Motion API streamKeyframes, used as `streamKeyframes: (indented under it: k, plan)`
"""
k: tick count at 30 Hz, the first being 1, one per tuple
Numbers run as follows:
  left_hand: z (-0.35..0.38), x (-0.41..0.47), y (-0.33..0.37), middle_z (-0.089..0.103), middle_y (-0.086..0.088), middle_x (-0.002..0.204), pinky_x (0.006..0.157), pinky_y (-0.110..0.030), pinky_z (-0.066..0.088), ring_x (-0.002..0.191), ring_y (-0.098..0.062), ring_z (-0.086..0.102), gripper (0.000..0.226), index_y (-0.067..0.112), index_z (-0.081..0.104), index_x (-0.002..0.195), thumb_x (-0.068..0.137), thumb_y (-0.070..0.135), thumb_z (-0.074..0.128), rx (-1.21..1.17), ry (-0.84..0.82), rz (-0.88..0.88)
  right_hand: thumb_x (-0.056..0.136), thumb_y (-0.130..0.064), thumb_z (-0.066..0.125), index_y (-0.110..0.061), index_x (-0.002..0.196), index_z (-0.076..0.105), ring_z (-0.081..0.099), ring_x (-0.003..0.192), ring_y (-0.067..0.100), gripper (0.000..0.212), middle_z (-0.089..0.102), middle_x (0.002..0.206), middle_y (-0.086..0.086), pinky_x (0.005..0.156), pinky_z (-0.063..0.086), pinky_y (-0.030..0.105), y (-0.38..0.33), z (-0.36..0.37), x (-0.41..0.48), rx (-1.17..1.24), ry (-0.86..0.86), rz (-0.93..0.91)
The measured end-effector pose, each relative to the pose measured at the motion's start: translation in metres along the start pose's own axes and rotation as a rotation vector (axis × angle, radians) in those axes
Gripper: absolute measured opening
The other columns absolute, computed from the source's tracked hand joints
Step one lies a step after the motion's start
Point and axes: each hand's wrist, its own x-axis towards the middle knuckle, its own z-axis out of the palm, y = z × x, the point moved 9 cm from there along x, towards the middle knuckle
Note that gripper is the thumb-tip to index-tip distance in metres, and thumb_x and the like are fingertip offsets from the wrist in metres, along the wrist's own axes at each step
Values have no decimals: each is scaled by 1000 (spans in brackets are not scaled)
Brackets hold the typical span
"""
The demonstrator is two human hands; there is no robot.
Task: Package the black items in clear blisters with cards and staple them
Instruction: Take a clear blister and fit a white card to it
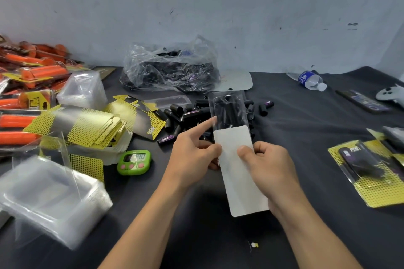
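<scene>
Left hand point(192, 155): bare, slim fingers, centre of frame.
Right hand point(271, 166): bare, thumbnail visible but blurred, right of centre.
Left forearm point(142, 225): bare, lower centre.
Right forearm point(310, 225): bare, lower right.

Black item point(165, 139) reads "TAPER"; green timer point(133, 162) shows "40".

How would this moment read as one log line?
step: fitting card to blister | left hand: pinches card, forefinger on blister | right hand: grips card | black items: in blister

scuffed pale wall point(240, 6), dark tabletop point(306, 129)
</scene>
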Motion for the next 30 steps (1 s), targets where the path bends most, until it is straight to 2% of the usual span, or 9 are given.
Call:
streamKeyframes:
  k: [4,9,12,14,17,21,24,26,30]
  plan:
    - [1,-3,0,79,-10,84,63,-31,60,76,-24,77,52,43,75,108,88,-3,65,-46,-2,-16,95,-50,64,-11,67,68,64,57,8,48,70,62,-8,46,45,28,-5,-1,-3,-117,27,-30]
    - [-7,-6,6,81,6,96,79,-38,63,92,-16,77,29,36,84,95,78,17,70,-77,114,65,98,-54,60,-9,74,72,67,62,17,52,73,67,0,60,54,41,-19,1,-6,-99,-22,-117]
    - [-10,-4,4,80,5,105,82,-28,61,98,-13,75,47,32,77,117,72,18,74,-260,157,46,97,-49,65,-9,71,72,67,56,17,48,73,66,3,53,53,37,-23,8,-10,-11,-111,-124]
    - [-12,0,-2,78,4,113,91,-34,59,106,-14,73,67,29,65,135,71,14,75,-372,164,-11,96,-48,66,-15,70,73,67,54,11,42,73,64,-3,50,52,30,-26,15,-14,-10,-195,-132]
    - [-13,4,-9,77,1,116,100,-44,56,108,-16,72,55,24,73,125,74,3,76,-495,143,-76,94,-52,66,-24,57,68,64,49,5,46,69,57,-8,43,45,20,-27,23,-18,-72,-268,-146]
    - [-20,5,-12,78,2,104,90,-45,56,94,-19,71,31,26,82,99,81,2,78,-479,189,-84,92,-51,71,-19,67,70,65,54,2,40,71,63,-7,48,47,20,-27,26,-18,-84,-300,-170]
    - [-37,5,-13,79,4,98,93,-46,55,92,-17,70,27,26,83,92,88,0,74,-446,320,-63,82,-41,74,-29,90,76,75,79,5,14,79,86,-12,70,61,30,-23,37,-24,-60,-483,-142]
    - [-45,3,-14,77,4,89,84,-42,55,82,-15,68,22,25,83,87,89,5,74,-453,395,-69,81,-28,70,-32,105,75,76,90,7,25,79,96,-13,80,62,33,-20,46,-31,-78,-602,-135]
    - [-54,0,-16,73,6,75,60,-27,53,66,-9,63,19,28,82,76,93,21,75,-417,485,-74,96,-6,59,-19,103,77,78,81,21,24,81,89,0,68,62,32,-16,50,-30,8,-581,-67]
